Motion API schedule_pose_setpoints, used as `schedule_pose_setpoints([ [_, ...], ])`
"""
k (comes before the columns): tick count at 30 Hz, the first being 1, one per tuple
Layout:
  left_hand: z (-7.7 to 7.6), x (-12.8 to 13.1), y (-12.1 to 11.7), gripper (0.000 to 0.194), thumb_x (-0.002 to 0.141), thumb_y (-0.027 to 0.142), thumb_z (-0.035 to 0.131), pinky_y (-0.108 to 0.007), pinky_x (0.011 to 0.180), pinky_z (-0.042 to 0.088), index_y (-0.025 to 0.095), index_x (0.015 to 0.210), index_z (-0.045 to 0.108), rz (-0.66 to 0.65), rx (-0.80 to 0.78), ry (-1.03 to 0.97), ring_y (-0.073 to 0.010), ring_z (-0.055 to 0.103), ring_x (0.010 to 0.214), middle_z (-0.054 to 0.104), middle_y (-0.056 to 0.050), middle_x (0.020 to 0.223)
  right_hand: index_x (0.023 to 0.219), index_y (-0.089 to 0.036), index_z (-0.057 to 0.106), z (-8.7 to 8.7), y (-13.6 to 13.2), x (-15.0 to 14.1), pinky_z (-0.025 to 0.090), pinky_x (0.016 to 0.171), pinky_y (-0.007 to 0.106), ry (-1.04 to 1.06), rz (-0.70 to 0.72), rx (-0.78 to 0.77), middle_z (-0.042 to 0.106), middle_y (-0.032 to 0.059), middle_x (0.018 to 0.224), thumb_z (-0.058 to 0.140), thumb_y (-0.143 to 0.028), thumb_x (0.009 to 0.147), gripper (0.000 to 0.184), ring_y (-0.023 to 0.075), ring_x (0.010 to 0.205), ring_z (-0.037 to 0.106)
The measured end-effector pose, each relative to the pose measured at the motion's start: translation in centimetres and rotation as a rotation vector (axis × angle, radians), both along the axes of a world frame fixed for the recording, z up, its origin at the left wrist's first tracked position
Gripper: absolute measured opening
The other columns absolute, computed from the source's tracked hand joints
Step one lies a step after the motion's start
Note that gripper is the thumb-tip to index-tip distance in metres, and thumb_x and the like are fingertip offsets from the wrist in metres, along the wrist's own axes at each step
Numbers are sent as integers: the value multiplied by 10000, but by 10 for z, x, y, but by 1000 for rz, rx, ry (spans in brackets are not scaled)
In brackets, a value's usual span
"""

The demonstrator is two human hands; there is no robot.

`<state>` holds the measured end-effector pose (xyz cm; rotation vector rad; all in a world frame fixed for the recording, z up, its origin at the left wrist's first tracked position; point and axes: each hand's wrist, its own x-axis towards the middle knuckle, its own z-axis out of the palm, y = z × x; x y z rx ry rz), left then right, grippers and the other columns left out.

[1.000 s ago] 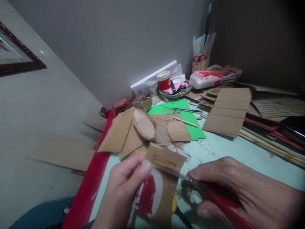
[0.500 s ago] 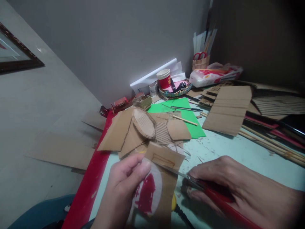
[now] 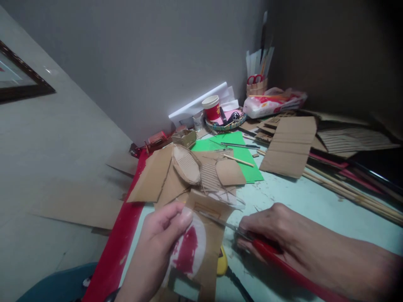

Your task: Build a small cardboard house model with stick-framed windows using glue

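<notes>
1. The left hand pinches the card at its left edge, thumb on the near face and fingers curled in behind the thumb.
2. The card tilts up above the table, between the two hands; a white oval with a red patch shows on it, just below the thumb.
3. The right hand is wrapped around the red handles of the scissors.
4. Their metal blade reaches left across the card, just beneath a drawn brown outline; from where I stand I can't tell whether the blades are apart or together.
5. A yellow thing, partly hidden, peeks out just beside the card's right edge.
6. Beyond the hands, cardboard pieces overlap, with a rimmed, rounded piece on top.
7. Behind those lies a green sheet, a thin stick reaching onto it.
8. Near the wall, a red cup stands in a round tray.
9. Over to the right, long rods lie beside a cardboard panel.
</notes>
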<state>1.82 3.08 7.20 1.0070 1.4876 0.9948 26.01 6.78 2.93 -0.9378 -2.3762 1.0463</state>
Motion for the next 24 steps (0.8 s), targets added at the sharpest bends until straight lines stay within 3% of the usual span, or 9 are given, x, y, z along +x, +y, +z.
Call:
schedule_pose_setpoints([
  [3, -2, 0, -1, 269, 839, 420, 804, -184, 574, 449, 186, 740, 718, 6, 25, 56, -112, 556, 614, 667, 19, 674, 800, -222, 599, -1, 2, 1, 384, 538, 286, -69, 76, -82, 643, 18, 704, 450, -385, 1052, 335, 158, 580, 554],
  [5, -4, -2, -2, 276, 838, 437, 804, -181, 577, 443, 188, 747, 727, 40, 63, 96, -111, 546, 621, 655, 22, 672, 786, -231, 559, -3, 4, 2, 357, 525, 274, -73, 73, -114, 609, -16, 685, 528, -371, 1022, 276, 135, 546, 479],
  [10, -5, -11, 3, 295, 808, 476, 833, -172, 589, 483, 193, 824, 748, 180, 149, 67, -120, 580, 648, 679, 20, 705, 769, -236, 538, -5, 5, 9, 305, 518, 274, -8, 52, -71, 567, -45, 675, 626, -358, 991, 268, 131, 556, 396],
  [16, -2, -2, 5, 310, 665, 365, 960, -121, 517, 469, 195, 810, 746, 230, 144, -178, -81, 626, 526, 686, 47, 605, 717, -228, 550, 9, 3, 3, 335, 495, 261, 160, -143, -66, 548, -24, 613, 500, -488, 1015, 398, 141, 538, 407],
  [20, -3, 19, -4, 234, 781, 298, 876, -162, 508, 468, 215, 953, 740, 118, 66, -296, -96, 611, 477, 687, 32, 581, 893, -223, 667, 22, 2, -1, 460, 536, 258, 317, -203, -184, 655, 2, 674, 606, -439, 938, 228, 177, 573, 575],
  [24, -7, 35, -11, 325, 704, 346, 931, -242, 682, 561, 211, 960, 785, 10, 6, -255, -176, 729, 687, 792, -41, 770, 805, -211, 661, 24, -4, 0, 494, 548, 248, 367, -240, -205, 657, 22, 709, 617, -450, 945, 280, 188, 644, 613],
])
